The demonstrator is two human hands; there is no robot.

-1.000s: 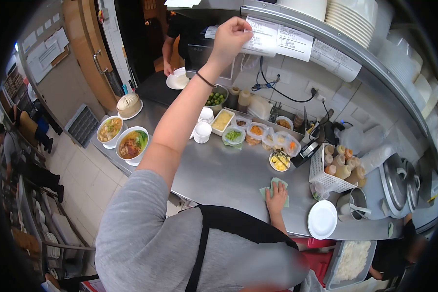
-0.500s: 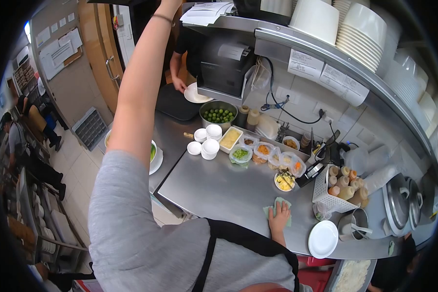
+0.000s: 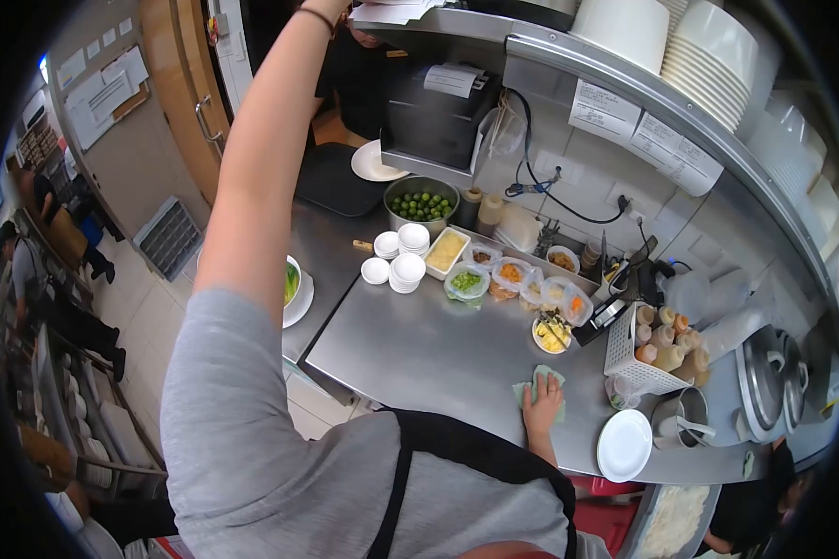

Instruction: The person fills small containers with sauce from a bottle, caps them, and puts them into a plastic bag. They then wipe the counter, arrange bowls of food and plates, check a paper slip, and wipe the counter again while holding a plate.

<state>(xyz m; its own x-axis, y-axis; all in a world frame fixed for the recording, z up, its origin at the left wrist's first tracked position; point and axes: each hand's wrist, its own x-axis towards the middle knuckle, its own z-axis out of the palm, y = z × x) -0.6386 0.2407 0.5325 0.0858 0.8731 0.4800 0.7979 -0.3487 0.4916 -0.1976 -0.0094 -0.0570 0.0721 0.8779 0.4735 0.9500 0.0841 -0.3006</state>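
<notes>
My left arm stretches up to the shelf above the counter. Only the base of my left hand (image 3: 338,6) shows beside white papers (image 3: 393,9) at the top edge; its fingers are out of sight. Low on the steel counter (image 3: 419,345), my right hand (image 3: 542,402) lies on a light green cloth (image 3: 548,376) with its fingers apart. Right of that hand is a white plate (image 3: 625,445). Beyond the cloth stands a small bowl of yellow pieces (image 3: 551,334) with tongs in it.
Stacked white cups (image 3: 407,270), a pot of green limes (image 3: 421,207) and several bags of chopped food line the back. A white basket of bottles (image 3: 645,359) and a metal pot (image 3: 679,416) stand right. A person in black (image 3: 359,84) stands behind the printer.
The other person's hand has left the white plate on the black tray. My view has shifted slightly. My right hand stays on the cloth, and my left arm remains raised.
</notes>
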